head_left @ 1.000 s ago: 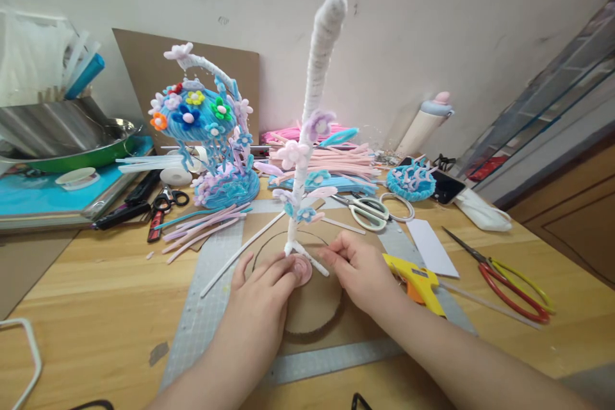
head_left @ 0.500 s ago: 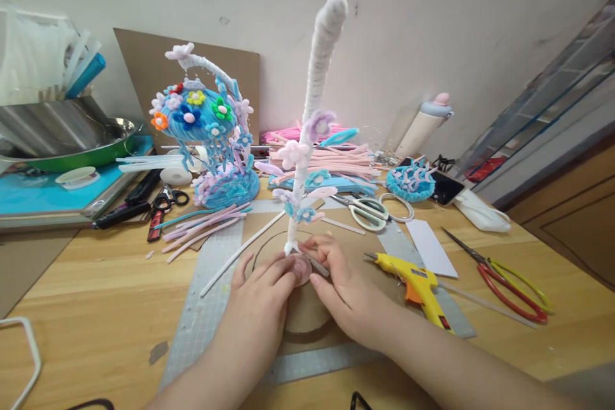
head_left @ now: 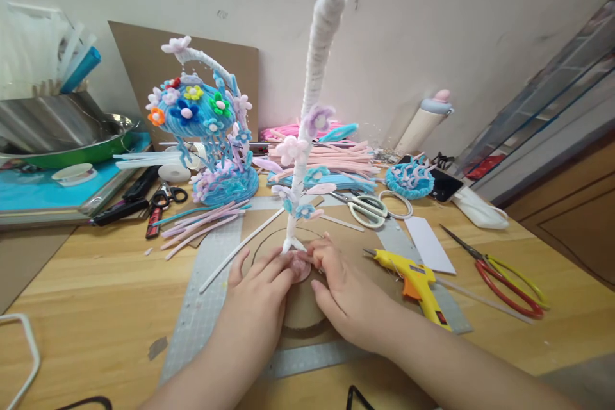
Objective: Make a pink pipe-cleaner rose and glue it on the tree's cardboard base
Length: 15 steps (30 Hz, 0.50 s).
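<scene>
A small flat pink pipe cleaner coil [head_left: 301, 270] lies on the cardboard, at the foot of an upright stem [head_left: 317, 57] wrapped in white. Fuzzy pink, purple and blue flowers and leaves stick out from the stem's lower half. My left hand [head_left: 259, 295] presses the coil's left side with closed fingers; its thumb is hidden. From the right, my right hand [head_left: 348, 295] holds the coil's edge with bent fingertips, its thumb lower and a little apart. Under both hands is a cardboard sheet [head_left: 353, 240] with a dark circle drawn on it.
A yellow glue gun [head_left: 408, 275] and red-and-yellow-handled scissors [head_left: 500, 275] lie at the right. Behind are white-handled scissors [head_left: 365, 208], bundled pipe cleaners [head_left: 331, 160] and a blue fuzzy dish [head_left: 410, 178]. A flowered blue lamp-like model [head_left: 204, 122] stands back left, loose pipe cleaners [head_left: 206, 224] before it.
My right fingertips have shifted slightly up around the coil's far edge, and its thumb has drawn off the coil. My left hand keeps its place. The view has tilted slightly.
</scene>
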### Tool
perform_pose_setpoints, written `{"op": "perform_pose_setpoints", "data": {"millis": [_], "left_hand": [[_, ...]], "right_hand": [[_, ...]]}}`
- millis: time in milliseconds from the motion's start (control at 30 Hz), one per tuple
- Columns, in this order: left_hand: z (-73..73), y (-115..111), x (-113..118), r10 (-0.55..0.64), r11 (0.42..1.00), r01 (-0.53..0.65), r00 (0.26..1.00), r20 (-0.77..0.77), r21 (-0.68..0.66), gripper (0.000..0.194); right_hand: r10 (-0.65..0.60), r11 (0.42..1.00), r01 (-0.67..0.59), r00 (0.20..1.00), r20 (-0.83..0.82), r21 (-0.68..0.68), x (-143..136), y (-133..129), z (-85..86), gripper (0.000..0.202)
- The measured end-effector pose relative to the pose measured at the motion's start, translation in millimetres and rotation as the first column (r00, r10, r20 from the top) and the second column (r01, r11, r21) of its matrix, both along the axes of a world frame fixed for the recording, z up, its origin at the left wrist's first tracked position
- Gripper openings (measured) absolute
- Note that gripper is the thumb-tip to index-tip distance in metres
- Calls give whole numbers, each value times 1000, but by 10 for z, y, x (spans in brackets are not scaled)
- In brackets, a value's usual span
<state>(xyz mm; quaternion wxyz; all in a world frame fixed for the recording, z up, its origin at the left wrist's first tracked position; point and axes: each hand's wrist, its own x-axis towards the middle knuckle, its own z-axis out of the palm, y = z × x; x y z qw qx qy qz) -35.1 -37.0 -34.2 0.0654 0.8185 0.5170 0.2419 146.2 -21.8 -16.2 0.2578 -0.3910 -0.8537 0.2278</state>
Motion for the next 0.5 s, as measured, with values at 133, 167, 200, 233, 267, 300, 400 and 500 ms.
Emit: {"op": "perform_pose_setpoints", "data": {"millis": [133, 167, 200, 233, 267, 300, 400, 500], "left_hand": [[4, 6, -1, -4, 1000, 3, 1000, -3, -19, 40], [9, 6, -3, -6, 1000, 6, 1000, -5, -23, 39], [14, 5, -4, -9, 1000, 8, 1000, -8, -25, 39], [19, 3, -5, -10, 1000, 10, 1000, -13, -24, 38], [24, 0, -6, -10, 1000, 10, 1000, -18, -21, 37], [27, -2, -7, -11, 1000, 10, 1000, -22, -19, 37], [30, -9, -5, -9, 1000, 8, 1000, -28, -28, 37], [27, -8, 1, -10, 1000, 9, 999, -32, -23, 37]], "right_hand": [[-19, 999, 18, 1000, -18, -32, 30, -38, 68, 26], [-37, 997, 36, 999, -17, -63, 39, -49, 84, 24], [-58, 993, 56, 998, -15, -100, 48, -60, 97, 23], [-80, 987, 76, 997, -16, -144, 58, -69, 108, 22], [-103, 977, 97, 994, -22, -189, 67, -75, 115, 20], [-129, 965, 117, 991, -35, -234, 76, -79, 118, 18], [-224, 939, 195, 972, -72, -282, 85, -61, 112, 13], [-282, 955, 279, 959, -16, -95, 62, -9, 96, 25]]}}
